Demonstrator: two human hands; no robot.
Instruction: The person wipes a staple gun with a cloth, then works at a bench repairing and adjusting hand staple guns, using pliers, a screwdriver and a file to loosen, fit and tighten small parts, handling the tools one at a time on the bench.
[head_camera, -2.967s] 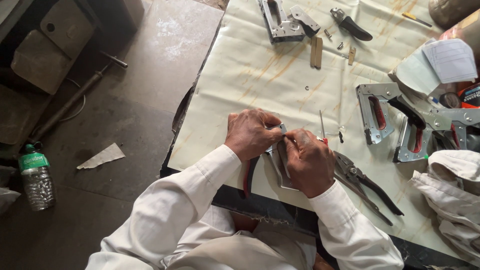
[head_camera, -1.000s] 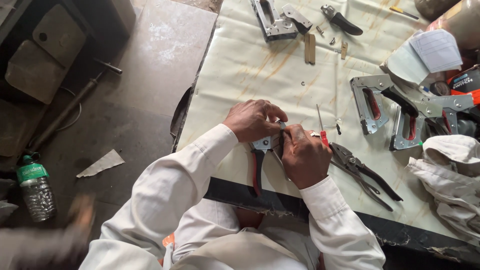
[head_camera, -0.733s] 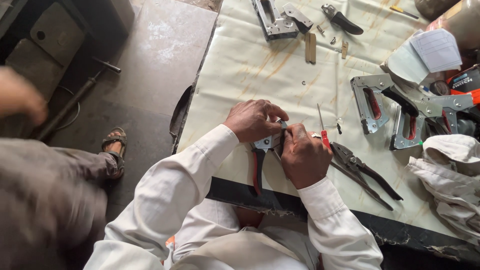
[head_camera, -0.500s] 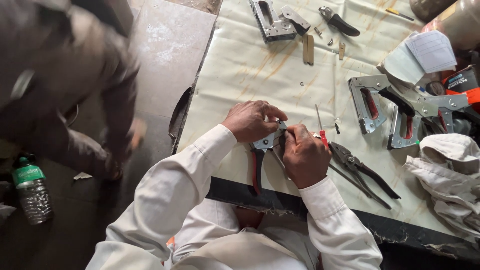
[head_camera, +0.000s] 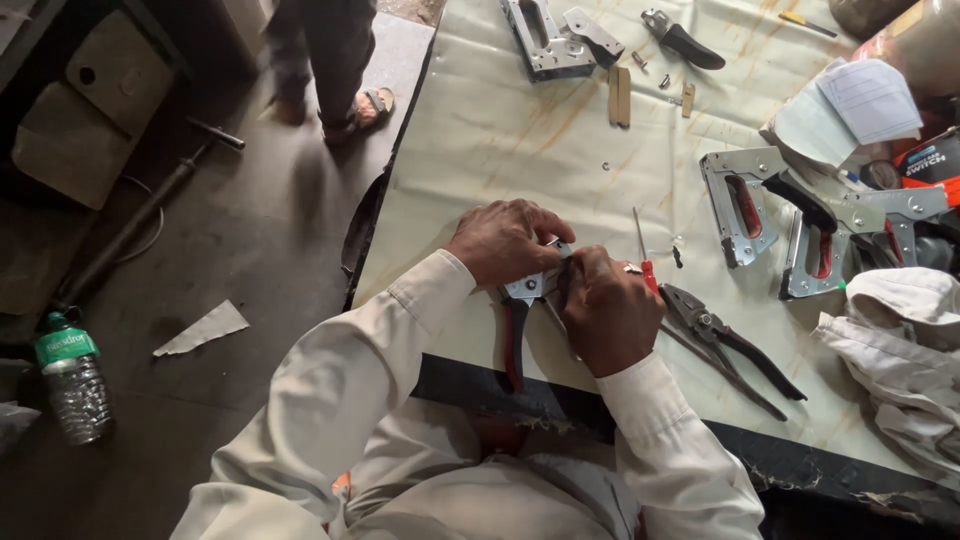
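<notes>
Your left hand (head_camera: 505, 240) is closed over the top of a small metal hand tool with a dark red-and-black handle (head_camera: 516, 335), fingers curled down on its silver head. Your right hand (head_camera: 607, 312) is closed against the same tool from the other side, knuckles up; whatever the fingertips pinch is hidden. The two hands touch over the tool's head. The handle hangs out below the grip, pointing back toward your body and ending near the black table edge (head_camera: 470, 385).

The tool lies on the cream, stained plastic table cover (head_camera: 500, 130), at the near edge of the table.

Just to the right of your right hand: a thin screwdriver with a red handle (head_camera: 645, 262), its shaft pointing away from you, the handle touching or almost touching your knuckles. Further right, near your wrist, dark long-nosed pliers (head_camera: 730, 345) lie at a slant.

Well beyond the grip to the right: two silver staple guns with red-and-black levers (head_camera: 790, 215), side by side. Beside them, folded pale papers (head_camera: 840, 110). White crumpled cloth (head_camera: 900, 340) at the far right edge.

Far side of the table, ahead of the grip: a taken-apart silver staple gun body (head_camera: 545, 40), a black-handled tool (head_camera: 685, 40), small wooden strips (head_camera: 620, 95).

On the floor to your left: a clear plastic bottle with a green label (head_camera: 72, 385), a scrap of paper (head_camera: 200, 328), and another person's sandalled feet (head_camera: 345, 105).
</notes>
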